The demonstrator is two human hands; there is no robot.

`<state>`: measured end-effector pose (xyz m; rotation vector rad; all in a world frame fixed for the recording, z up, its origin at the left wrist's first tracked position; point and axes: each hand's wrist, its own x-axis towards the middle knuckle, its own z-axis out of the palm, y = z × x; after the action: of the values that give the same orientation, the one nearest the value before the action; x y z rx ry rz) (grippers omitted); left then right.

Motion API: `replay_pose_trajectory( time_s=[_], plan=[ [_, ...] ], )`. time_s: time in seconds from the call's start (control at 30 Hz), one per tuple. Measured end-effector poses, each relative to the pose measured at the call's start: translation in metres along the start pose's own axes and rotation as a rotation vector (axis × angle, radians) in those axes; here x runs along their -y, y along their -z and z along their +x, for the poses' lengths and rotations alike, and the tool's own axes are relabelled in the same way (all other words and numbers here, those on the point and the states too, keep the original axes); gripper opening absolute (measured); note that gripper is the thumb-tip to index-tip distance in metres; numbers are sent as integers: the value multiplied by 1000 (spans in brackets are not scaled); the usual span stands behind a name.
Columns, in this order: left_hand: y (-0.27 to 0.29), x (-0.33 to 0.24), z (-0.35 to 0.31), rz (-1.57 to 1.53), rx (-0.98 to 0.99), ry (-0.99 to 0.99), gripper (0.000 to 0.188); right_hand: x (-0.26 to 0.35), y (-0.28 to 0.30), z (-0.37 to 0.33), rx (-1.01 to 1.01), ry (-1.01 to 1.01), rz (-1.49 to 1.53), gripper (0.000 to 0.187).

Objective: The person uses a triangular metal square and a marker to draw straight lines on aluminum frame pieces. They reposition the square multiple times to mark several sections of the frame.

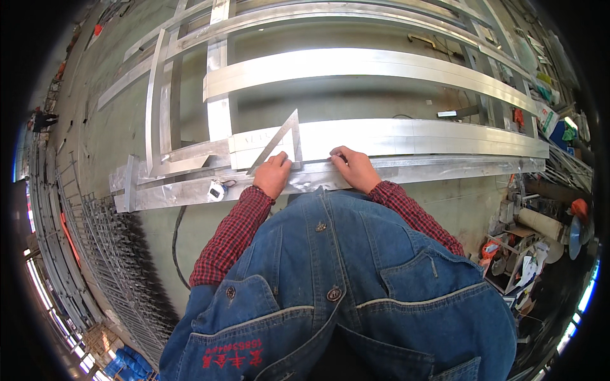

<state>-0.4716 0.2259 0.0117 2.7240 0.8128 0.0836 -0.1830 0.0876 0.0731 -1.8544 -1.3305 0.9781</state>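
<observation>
A flat metal bar [406,136] lies along the near side of a metal frame, with faint marks near its left end. On that end rests a metal triangle square [296,136], its tip pointing away from me. My left hand [273,174] is closed at the square's near edge, fingers curled against it. To the right, my right hand [357,170] is at the bar's near edge, thumb and forefinger pinched together; whatever is between them is too small to make out. A white tape measure [217,190] sits on the near rail [171,192], left of my left hand.
Beyond lies another wide flat bar [368,66] across the frame's uprights [219,82]. Stacked metal lengths [121,267] stand at the left. A cluttered stand [511,254] with tools is at the right. A dark cable [175,247] runs along the floor.
</observation>
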Motion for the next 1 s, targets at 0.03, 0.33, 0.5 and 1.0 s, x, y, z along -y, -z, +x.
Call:
replay_pose_trajectory(
  time_s=[0.03,0.33,0.5,1.0],
  plan=[
    [-1,1,0,-5,-11,-10,23,2,-3,0,-10,22,-11,28],
    [-10,7,0,-2,-77,-76,18,19,-30,-5,-61,-22,-4,31],
    [-10,6,0,-20,-56,-75,17,27,-37,-4,-82,-44,-17,31],
    [-10,4,0,-17,-71,-62,19,23,-50,37,-85,296,-373,43]
  ],
)
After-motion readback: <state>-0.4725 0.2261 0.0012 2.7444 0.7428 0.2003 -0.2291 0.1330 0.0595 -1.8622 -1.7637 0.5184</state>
